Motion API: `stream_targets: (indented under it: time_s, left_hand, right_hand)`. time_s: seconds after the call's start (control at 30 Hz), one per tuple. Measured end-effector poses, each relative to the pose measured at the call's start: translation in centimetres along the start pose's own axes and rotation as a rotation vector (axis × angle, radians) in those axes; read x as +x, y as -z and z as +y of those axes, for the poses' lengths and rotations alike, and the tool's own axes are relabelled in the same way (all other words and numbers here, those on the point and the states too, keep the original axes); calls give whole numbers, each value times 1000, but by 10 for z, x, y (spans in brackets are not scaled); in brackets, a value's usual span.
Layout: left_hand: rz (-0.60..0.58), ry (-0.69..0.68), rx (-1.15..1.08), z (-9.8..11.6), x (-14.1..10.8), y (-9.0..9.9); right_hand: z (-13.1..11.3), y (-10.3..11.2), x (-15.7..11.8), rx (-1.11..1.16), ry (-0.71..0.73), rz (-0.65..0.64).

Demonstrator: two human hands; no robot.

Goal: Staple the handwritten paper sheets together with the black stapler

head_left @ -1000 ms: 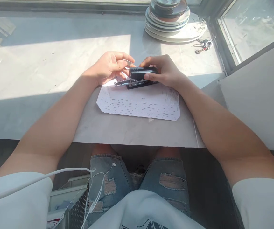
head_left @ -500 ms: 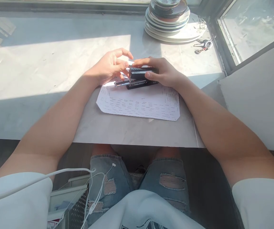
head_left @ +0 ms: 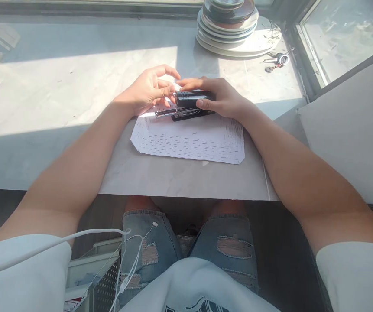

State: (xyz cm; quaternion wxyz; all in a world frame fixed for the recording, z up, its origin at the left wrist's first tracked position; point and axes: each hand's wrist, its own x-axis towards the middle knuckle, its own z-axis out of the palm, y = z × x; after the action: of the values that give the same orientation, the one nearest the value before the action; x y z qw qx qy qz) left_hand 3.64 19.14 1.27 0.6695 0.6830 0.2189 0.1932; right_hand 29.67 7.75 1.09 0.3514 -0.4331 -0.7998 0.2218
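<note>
A black stapler (head_left: 191, 99) lies on a white sheet of paper (head_left: 188, 138) covered in short dark dashes. Its silver metal magazine (head_left: 168, 112) sticks out to the left from under the black top. From the right, my right hand (head_left: 220, 96) grips the stapler, thumb on the near side and fingers over the far side. My left hand (head_left: 154, 89) is at the stapler's left end, its thumb and a finger pinched together and the index finger arched above. Whatever is in that pinch is too small to make out.
A stack of plates (head_left: 228, 37) stands at the back right by the window, with a bunch of keys (head_left: 279, 60) beside it. Below the table's front edge, a white cable (head_left: 102, 231) hangs by my left leg over a storage box (head_left: 92, 268).
Almost nothing differs. Both hands and the stapler hold nearly the same place, with only a tiny shift of the fingers.
</note>
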Motion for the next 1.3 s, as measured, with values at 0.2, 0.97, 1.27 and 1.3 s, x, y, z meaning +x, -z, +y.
stream_targets:
  time_s: [0.2, 0.97, 1.27, 1.3]
  left_hand:
    - [20, 2, 47, 4, -3, -2]
    - [14, 22, 22, 7, -5, -4]
    - [134, -197, -43, -1, 3, -5]
    - [186, -267, -57, -2, 4, -3]
  right_hand:
    - [4, -1, 1, -16, -11, -23]
    - [-12, 0, 1, -26, -92, -21]
    - [5, 1, 2, 234, -67, 226]
    - [9, 0, 3, 234, -72, 271]
